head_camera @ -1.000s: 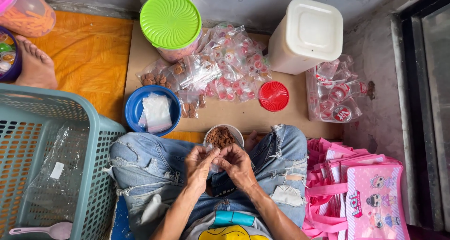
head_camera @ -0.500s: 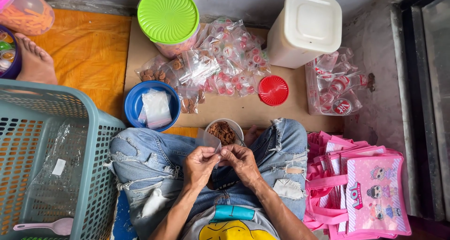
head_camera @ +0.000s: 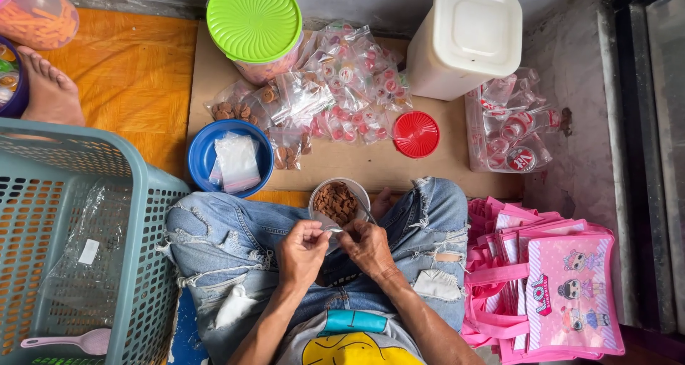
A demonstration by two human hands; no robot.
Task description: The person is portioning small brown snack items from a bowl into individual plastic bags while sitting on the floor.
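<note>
- While the person sits cross-legged on the floor, the head view shows both hands meeting over the lap, close to the body where the work is easy to see.
- The left hand (head_camera: 303, 247) and the right hand (head_camera: 366, 245) pinch a small clear plastic bag (head_camera: 334, 231) between thumbs and fingertips; the fingers are curled nearly closed on its edges, seemingly to hold its mouth apart.
- A round bowl of brown pieces (head_camera: 338, 201) sits between the knees, just beyond the hands, within short reach.
- A blue bowl (head_camera: 203, 154) by the left knee holds more empty clear bags, handy to the left hand.
- A heap of filled packets (head_camera: 335, 87) lies further out on the cardboard (head_camera: 364, 166), beside a red lid (head_camera: 417, 134), away from the working spot.
- A teal basket (head_camera: 71, 229) stands at the left, pink printed bags (head_camera: 549, 286) at the right.
</note>
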